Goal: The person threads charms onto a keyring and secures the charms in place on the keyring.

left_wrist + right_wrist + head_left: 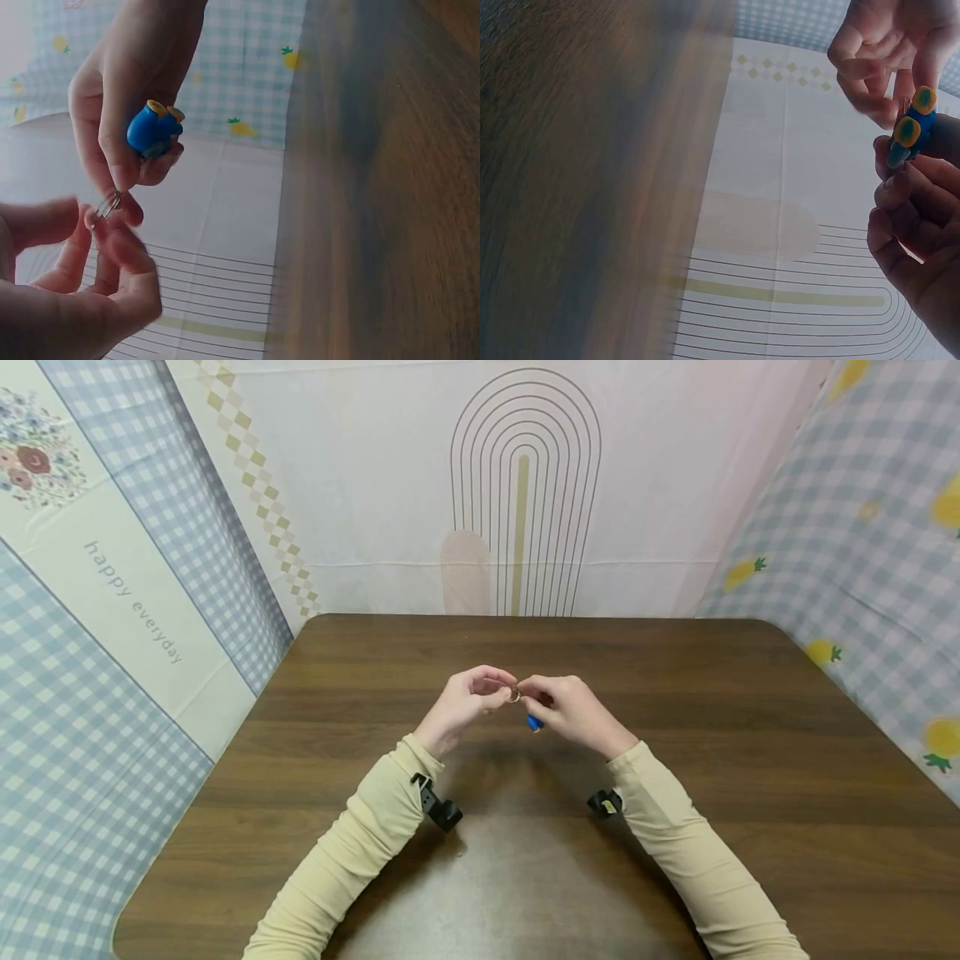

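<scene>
A small metal key ring point(514, 696) is between the two hands, raised above the table. My left hand point(465, 706) pinches one side of it with its fingertips. From the other side my right hand point(573, 710) grips the ring between thumb and forefinger. Below the right hand's fingers hangs a blue charm point(535, 723). In the left wrist view this charm point(146, 136) is a rounded blue figure with yellow-orange ends, beside the right thumb. The right wrist view shows two yellow-orange discs with green centres on the charm point(909, 132); the ring is mostly hidden there.
The brown wooden table point(750, 735) spreads beneath both arms. A white printed cloth point(375, 485) hangs behind it, with checked cloths at the left and right sides. Dark wrist cameras point(442, 810) are strapped over the beige sleeves.
</scene>
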{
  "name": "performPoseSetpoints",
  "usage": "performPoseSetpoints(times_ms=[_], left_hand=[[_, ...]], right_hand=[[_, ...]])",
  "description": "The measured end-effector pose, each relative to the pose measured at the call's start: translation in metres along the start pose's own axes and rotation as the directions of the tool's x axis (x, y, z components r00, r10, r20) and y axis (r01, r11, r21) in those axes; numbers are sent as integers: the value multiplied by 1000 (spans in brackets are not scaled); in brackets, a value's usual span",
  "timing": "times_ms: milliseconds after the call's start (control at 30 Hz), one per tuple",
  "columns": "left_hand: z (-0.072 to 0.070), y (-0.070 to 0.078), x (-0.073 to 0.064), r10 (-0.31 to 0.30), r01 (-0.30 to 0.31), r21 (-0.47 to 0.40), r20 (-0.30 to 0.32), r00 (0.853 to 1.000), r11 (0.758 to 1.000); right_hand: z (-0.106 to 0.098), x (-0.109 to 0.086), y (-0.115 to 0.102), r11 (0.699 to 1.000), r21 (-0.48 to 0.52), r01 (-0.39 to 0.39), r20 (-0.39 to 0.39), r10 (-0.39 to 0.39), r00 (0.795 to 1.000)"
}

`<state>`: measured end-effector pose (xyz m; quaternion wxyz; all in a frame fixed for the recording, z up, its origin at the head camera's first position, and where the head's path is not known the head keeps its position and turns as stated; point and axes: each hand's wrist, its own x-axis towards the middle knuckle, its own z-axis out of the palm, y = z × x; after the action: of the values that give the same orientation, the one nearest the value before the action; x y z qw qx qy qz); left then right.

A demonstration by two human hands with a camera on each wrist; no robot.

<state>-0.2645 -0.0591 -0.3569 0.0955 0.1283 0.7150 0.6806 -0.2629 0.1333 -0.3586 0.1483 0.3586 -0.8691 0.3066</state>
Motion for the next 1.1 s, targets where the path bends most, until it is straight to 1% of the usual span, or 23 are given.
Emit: performPoseSetpoints(times_ms=[100,267,367,633,900,1000,1100], left_hand=[[2,0,1,5,-5,-3,-22,1000,1000],[3,-3,2,14,-19,-50,-95,995,999],[2,-5,3,17,-23,-57,-111,994,998],[3,-6,4,29,-32,-34,-84,996,999],[3,-8,4,46,-47,-17,-61,997,999],[2,-7,4,28,-29,-18,-51,998,999],[1,-5,3,-6,6,-14,-43,999,1000]], right_hand=[[1,1,1,1000,17,-1,-4,1,1000],[1,1,0,1000,20,3,-3,-3,1000],[1,1,1,1000,18,-2,7,2,1000],[1,0,2,1000,1,20,27,-20,999],[0,-1,1,999,-10,50,20,-50,999],[0,-1,1,999,-11,44,11,-44,999],[1,-1,1,999,-13,34,7,-34,999]])
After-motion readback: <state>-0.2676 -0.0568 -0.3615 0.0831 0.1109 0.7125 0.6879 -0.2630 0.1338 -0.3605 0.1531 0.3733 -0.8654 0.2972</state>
